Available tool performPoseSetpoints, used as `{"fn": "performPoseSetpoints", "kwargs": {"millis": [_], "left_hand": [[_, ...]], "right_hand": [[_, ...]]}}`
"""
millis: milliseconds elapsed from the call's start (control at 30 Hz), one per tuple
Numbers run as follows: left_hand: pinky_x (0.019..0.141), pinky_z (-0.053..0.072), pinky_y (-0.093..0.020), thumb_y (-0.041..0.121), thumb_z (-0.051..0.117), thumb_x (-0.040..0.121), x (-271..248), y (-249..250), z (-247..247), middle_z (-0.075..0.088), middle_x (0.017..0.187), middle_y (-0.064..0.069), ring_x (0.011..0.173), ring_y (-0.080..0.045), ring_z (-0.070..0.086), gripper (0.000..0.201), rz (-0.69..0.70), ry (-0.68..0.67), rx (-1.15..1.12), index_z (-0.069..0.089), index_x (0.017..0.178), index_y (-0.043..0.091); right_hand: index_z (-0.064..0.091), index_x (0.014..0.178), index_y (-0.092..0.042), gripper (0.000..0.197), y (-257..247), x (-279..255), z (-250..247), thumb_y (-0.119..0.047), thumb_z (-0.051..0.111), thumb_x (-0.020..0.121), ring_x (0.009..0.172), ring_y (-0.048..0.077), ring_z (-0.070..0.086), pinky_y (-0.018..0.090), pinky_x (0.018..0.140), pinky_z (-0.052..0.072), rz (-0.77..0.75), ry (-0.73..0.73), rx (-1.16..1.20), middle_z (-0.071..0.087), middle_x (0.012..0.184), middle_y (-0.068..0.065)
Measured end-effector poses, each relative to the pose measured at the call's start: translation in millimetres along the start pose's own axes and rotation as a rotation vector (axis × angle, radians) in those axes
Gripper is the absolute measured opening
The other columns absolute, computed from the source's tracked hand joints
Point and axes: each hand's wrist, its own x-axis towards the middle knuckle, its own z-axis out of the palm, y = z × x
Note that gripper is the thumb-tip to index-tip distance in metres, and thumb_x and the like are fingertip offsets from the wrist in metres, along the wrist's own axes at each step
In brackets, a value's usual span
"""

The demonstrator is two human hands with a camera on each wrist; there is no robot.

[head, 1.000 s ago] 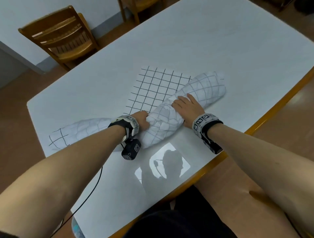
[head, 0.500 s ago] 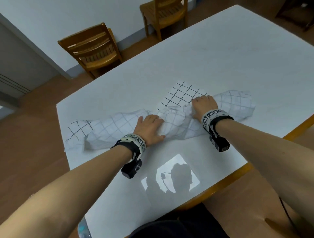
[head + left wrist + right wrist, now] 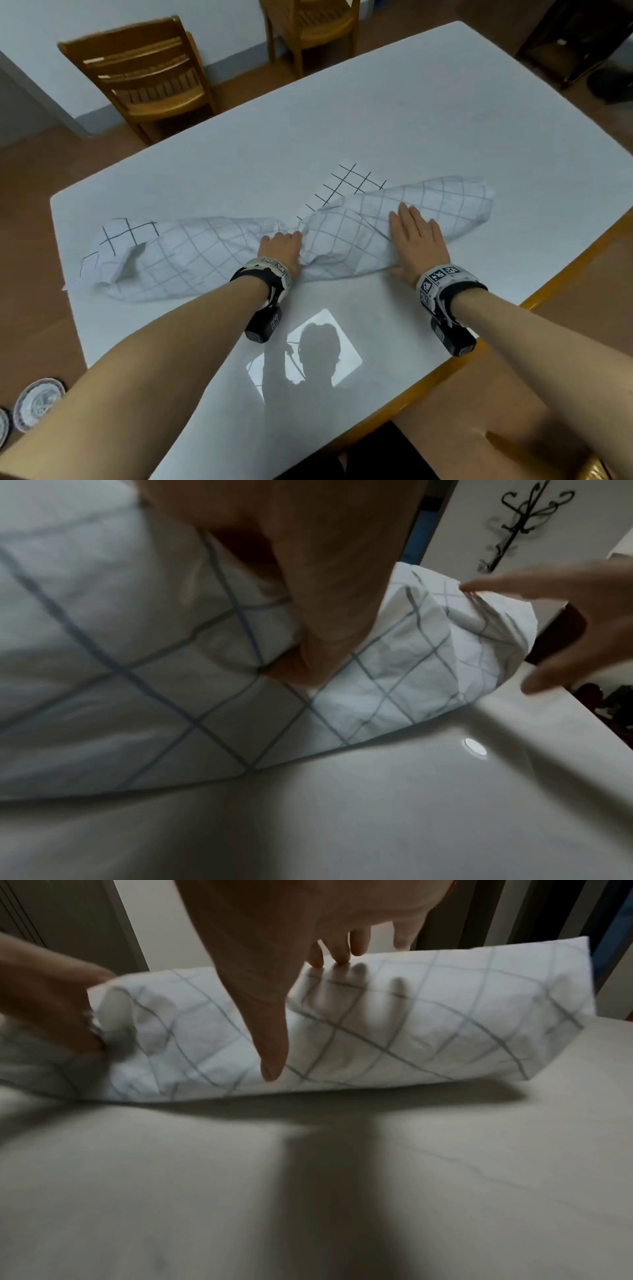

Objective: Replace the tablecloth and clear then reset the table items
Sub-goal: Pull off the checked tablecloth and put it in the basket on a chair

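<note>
A white tablecloth (image 3: pixel 205 260) with a dark grid lies bunched into a long roll across the near half of the white table (image 3: pixel 376 120). My left hand (image 3: pixel 281 245) grips the roll at its pinched middle, fingers dug into the folds. In the left wrist view the left hand (image 3: pixel 325 588) presses into the tablecloth (image 3: pixel 137 696). My right hand (image 3: pixel 416 236) rests flat on the right half of the roll, fingers straight. The right wrist view shows the right hand (image 3: pixel 274 947) with fingertips touching the top of the tablecloth (image 3: pixel 411 1031).
Two wooden chairs (image 3: pixel 150 75) (image 3: pixel 318 24) stand beyond the table's far side. Patterned plates (image 3: pixel 37 402) sit low at the left, off the table. The table's yellow wooden edge (image 3: pixel 565 274) runs along the near right. Dark furniture (image 3: pixel 582 41) stands at the far right.
The right hand has slid right along the roll and now lies flat. The bundle has stretched out longer to both sides. The left hand stays at the middle.
</note>
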Motion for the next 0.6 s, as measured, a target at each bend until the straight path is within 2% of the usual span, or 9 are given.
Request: {"fn": "performPoseSetpoints", "kwargs": {"millis": [67,133,200,267,333,400,500,600], "left_hand": [[0.093,0.041,-0.039,0.053,0.050,0.092,7.3,-4.5,-4.8,0.061,0.118,-0.007,0.111,-0.027,0.056,0.054,-0.005,-0.030,-0.046,0.044,0.130,0.016],[0.087,0.046,-0.035,0.053,0.046,0.094,15.1,-11.8,-13.8,0.061,0.115,-0.009,0.107,-0.029,0.058,0.047,-0.018,-0.050,-0.124,0.052,0.120,0.014],[0.082,0.045,-0.033,0.047,0.046,0.095,20.9,-15.4,-23.0,0.060,0.118,-0.012,0.108,-0.030,0.057,0.040,-0.049,-0.058,-0.171,0.055,0.113,0.012],[0.085,0.043,-0.034,0.037,0.045,0.096,22.6,-13.4,-29.3,0.056,0.123,-0.014,0.112,-0.032,0.055,0.039,-0.085,-0.082,-0.162,0.052,0.120,0.007],[0.088,0.044,-0.035,0.031,0.045,0.095,21.1,-9.5,-30.5,0.054,0.126,-0.014,0.114,-0.031,0.054,0.039,-0.134,-0.130,-0.164,0.049,0.125,0.006],[0.089,0.044,-0.035,0.027,0.049,0.092,19.7,-4.6,-32.4,0.053,0.129,-0.014,0.116,-0.031,0.054,0.040,-0.184,-0.176,-0.186,0.047,0.127,0.006],[0.087,0.042,-0.033,0.022,0.053,0.091,16.4,3.7,-32.9,0.053,0.130,-0.014,0.118,-0.030,0.053,0.042,-0.280,-0.244,-0.213,0.046,0.129,0.005],[0.083,0.043,-0.033,0.017,0.052,0.090,14.2,19.3,-30.5,0.057,0.127,-0.013,0.113,-0.030,0.056,0.036,-0.348,-0.279,-0.214,0.049,0.123,0.004]], "right_hand": [[-0.007,0.154,-0.013,0.106,5.9,1.6,2.2,-0.012,0.070,0.081,0.150,0.029,-0.009,0.051,0.120,0.010,0.029,-0.017,-0.059,-0.014,0.162,0.011],[-0.010,0.154,-0.013,0.114,12.3,10.7,0.3,0.000,0.071,0.076,0.150,0.029,-0.011,0.051,0.120,0.009,0.031,-0.048,-0.104,-0.017,0.162,0.011],[-0.011,0.154,-0.014,0.119,17.4,20.1,-6.2,0.002,0.074,0.072,0.150,0.028,-0.012,0.050,0.121,0.007,0.021,-0.058,-0.123,-0.017,0.162,0.010],[-0.008,0.154,-0.014,0.118,18.7,29.8,-8.3,0.002,0.075,0.072,0.150,0.028,-0.010,0.049,0.121,0.007,-0.003,-0.056,-0.130,-0.013,0.162,0.009],[-0.004,0.155,-0.014,0.113,18.2,39.9,-8.1,-0.003,0.074,0.074,0.150,0.026,-0.006,0.048,0.121,0.006,-0.036,-0.077,-0.106,-0.009,0.163,0.009],[0.002,0.155,-0.014,0.105,18.8,54.8,-9.8,-0.016,0.074,0.078,0.150,0.025,-0.001,0.047,0.121,0.004,-0.075,-0.069,-0.068,-0.001,0.163,0.007],[0.020,0.151,-0.014,0.090,19.9,80.2,-20.2,-0.033,0.072,0.080,0.148,0.025,0.012,0.048,0.121,0.005,-0.225,-0.090,-0.040,0.020,0.158,0.006],[0.042,0.139,-0.017,0.068,19.2,103.5,-34.9,-0.043,0.068,0.082,0.140,0.023,0.028,0.049,0.120,0.009,-0.377,-0.137,-0.107,0.041,0.146,0.002]]}}
